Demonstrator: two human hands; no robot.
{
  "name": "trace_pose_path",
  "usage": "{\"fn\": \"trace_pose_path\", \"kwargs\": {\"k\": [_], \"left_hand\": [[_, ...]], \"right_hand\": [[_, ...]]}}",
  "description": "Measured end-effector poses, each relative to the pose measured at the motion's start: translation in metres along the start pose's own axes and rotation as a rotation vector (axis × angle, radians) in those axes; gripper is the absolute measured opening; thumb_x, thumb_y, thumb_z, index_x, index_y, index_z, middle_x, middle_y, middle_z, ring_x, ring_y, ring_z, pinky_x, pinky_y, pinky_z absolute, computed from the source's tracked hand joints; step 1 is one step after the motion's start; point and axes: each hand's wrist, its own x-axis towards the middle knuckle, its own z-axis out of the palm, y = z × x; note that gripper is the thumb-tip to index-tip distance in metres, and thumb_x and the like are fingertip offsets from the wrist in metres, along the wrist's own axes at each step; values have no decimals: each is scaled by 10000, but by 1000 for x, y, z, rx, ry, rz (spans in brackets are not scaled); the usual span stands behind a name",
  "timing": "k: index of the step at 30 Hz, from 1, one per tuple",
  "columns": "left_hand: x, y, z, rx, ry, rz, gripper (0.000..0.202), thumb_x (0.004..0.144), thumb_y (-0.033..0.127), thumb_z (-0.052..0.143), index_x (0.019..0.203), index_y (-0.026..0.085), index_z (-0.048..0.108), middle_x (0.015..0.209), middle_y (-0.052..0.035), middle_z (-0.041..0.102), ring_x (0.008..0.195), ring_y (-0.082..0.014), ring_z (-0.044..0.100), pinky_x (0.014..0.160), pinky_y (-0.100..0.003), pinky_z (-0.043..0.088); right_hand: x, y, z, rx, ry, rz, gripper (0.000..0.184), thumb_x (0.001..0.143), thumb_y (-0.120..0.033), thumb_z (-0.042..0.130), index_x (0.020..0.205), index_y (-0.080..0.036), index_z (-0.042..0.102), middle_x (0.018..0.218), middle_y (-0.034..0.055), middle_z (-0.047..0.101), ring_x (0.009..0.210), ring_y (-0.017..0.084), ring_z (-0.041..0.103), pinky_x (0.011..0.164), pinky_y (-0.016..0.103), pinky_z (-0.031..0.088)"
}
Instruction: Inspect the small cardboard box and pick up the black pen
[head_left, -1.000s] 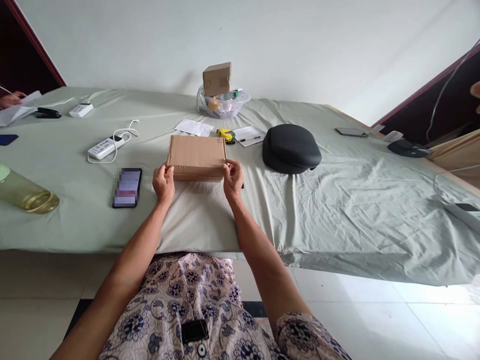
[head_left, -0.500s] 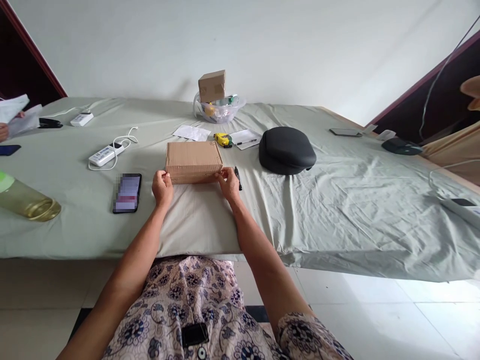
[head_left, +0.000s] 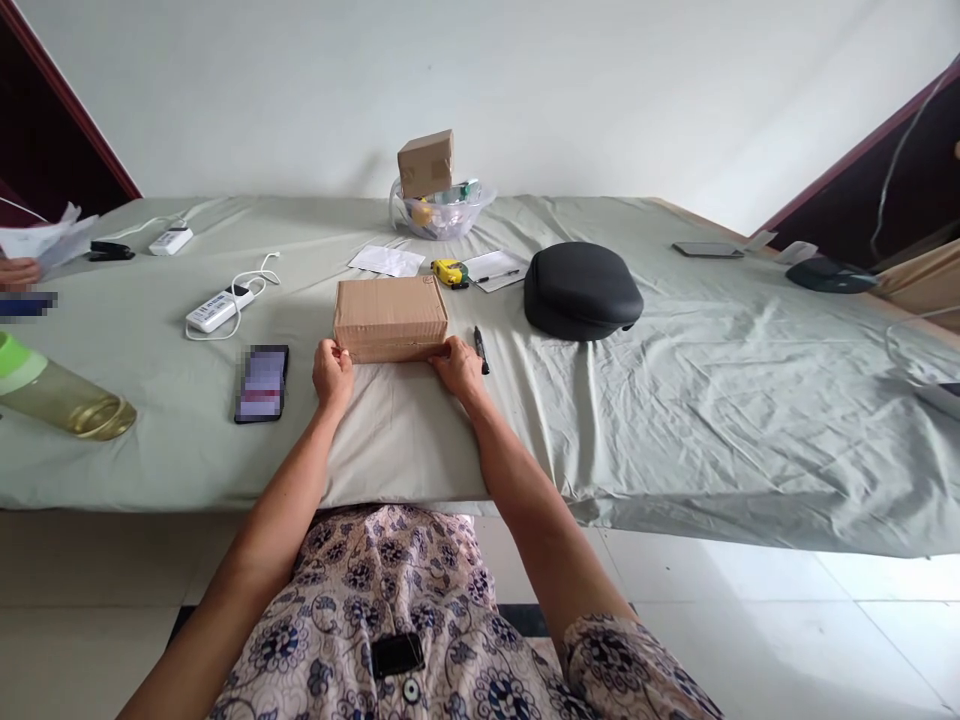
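A closed cardboard box [head_left: 391,312] lies flat on the cloth-covered table in front of me. My left hand [head_left: 332,374] pinches its front left corner, fingers curled. At the front right corner, my right hand [head_left: 458,368] grips the box low down, thumb along the front face. A black marker pen [head_left: 481,350] lies just right of my right hand. Behind the box are a yellow tape measure [head_left: 450,273], a sheet of white paper [head_left: 387,261], and another paper [head_left: 495,270] with a pen on it.
A phone [head_left: 262,384], a power strip [head_left: 220,308] and a green-lidded bottle [head_left: 71,395] are to the left. On the right sits a black case [head_left: 583,290]. At the back, a clear basket [head_left: 450,218] holds a small box [head_left: 426,165]. Another person's hand [head_left: 19,272] holds papers far left.
The view has shifted slightly, so everything sits a little differently in the picture. Both hands stay at the box's front corners. The other person's papers have moved.
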Motion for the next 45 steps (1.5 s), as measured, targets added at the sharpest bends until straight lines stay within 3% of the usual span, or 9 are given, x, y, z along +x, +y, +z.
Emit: {"fn": "trace_pose_path", "kwargs": {"k": [9,13,16,22,26,30,37,41,45], "left_hand": [[1,4,-5,-59,16,49,281,907,239,547,1181,187,584,1189,-143,693,1139,-261,669,1013,-399,542],[-1,1,0,-169,-66,45,551,925,285,577,1449,176,444,1409,-172,618,1239,-249,651,953,-363,595],[-3,2,2,-156,-63,61,758,896,330,665,1567,181,344,1548,-198,499,1393,-287,550,983,-366,595],[-12,13,0,-58,-39,73,992,798,408,813,1610,179,291,1476,-217,527,1390,-356,529,1047,-445,550],[-20,25,2,11,24,73,1130,729,463,875,1603,93,262,1452,-266,526,1424,-403,484,1170,-499,437],[-23,31,6,52,58,62,1210,704,523,886,1602,49,228,1441,-294,522,1421,-430,475,1187,-520,408],[-22,29,9,10,64,41,1165,732,508,871,1605,80,229,1450,-275,527,1408,-411,486,1203,-529,386],[-19,22,9,-65,68,18,1166,722,474,880,1614,113,221,1488,-273,501,1445,-413,457,1219,-531,369],[-14,15,10,-165,61,15,1150,734,463,869,1624,144,214,1583,-267,418,1511,-396,394,1228,-510,374]], "right_hand": [[1,-6,-4,256,145,-29,200,811,-363,675,849,-246,518,918,55,700,889,232,662,852,409,532],[-1,-12,-6,364,200,-52,233,842,-403,655,874,-252,480,935,59,700,931,242,683,890,428,538],[-6,-19,-8,387,249,-81,294,846,-453,675,906,-255,466,950,58,685,940,242,671,899,426,539],[-16,-34,-7,234,323,-11,593,736,-610,797,1047,-213,487,1047,105,629,1006,291,633,938,480,512],[-22,-48,0,172,389,5,735,733,-736,742,1160,-197,482,1126,145,609,1111,338,598,973,531,493],[-26,-60,6,170,401,25,843,725,-756,741,1242,-149,467,1215,207,576,1201,375,558,1010,553,477],[-23,-53,10,234,439,18,684,779,-720,711,1160,-200,483,1129,133,575,1124,319,561,972,510,473],[-17,-41,9,341,479,-110,582,768,-692,740,1027,-221,516,995,61,593,954,244,573,888,450,509],[-13,-35,0,457,484,-243,368,914,-589,623,971,-227,581,906,28,607,851,189,576,826,383,525]]}}
